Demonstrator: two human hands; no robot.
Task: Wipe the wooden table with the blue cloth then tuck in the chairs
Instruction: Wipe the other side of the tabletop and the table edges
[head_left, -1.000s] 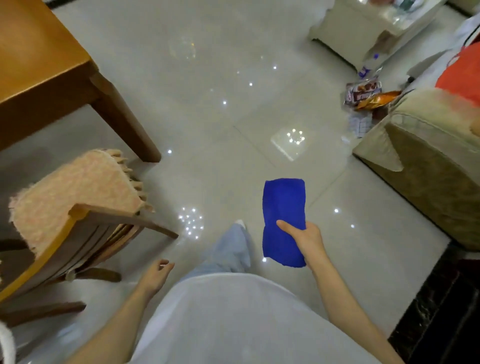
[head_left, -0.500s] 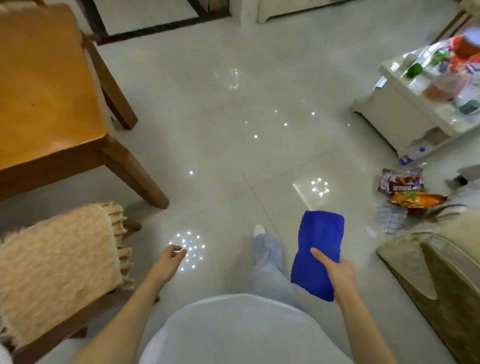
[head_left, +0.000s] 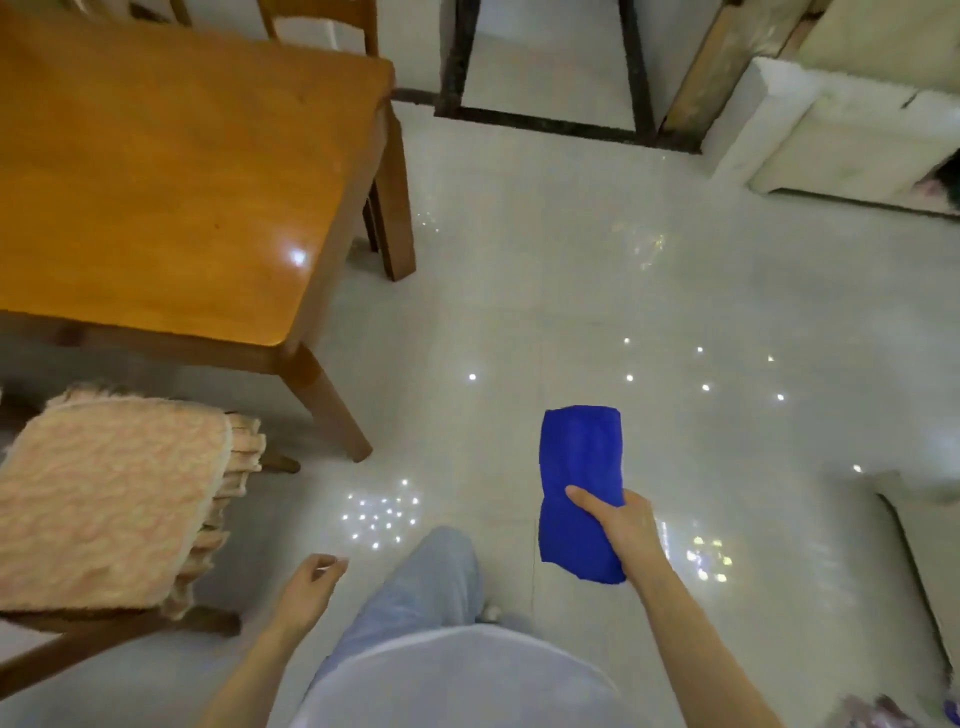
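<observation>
Glossy pale floor tiles (head_left: 571, 312) spread to the right of the orange-brown wooden table (head_left: 156, 171). Just off the table's near edge stands a chair (head_left: 78, 629) with a pink fringed cushion (head_left: 104, 499), its seat not under the tabletop. Well right of the table's near leg, the folded blue cloth (head_left: 579, 457) hangs over the floor from the right hand (head_left: 623, 525), whose thumb pinches across it. Nearer the table, the left hand (head_left: 306, 587) hangs loosely curled, holding nothing.

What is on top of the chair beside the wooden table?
A pink fringed cushion lies on the chair and covers its seat. The seat surface under the cushion cannot be seen; only parts of the wooden frame show below it.
</observation>
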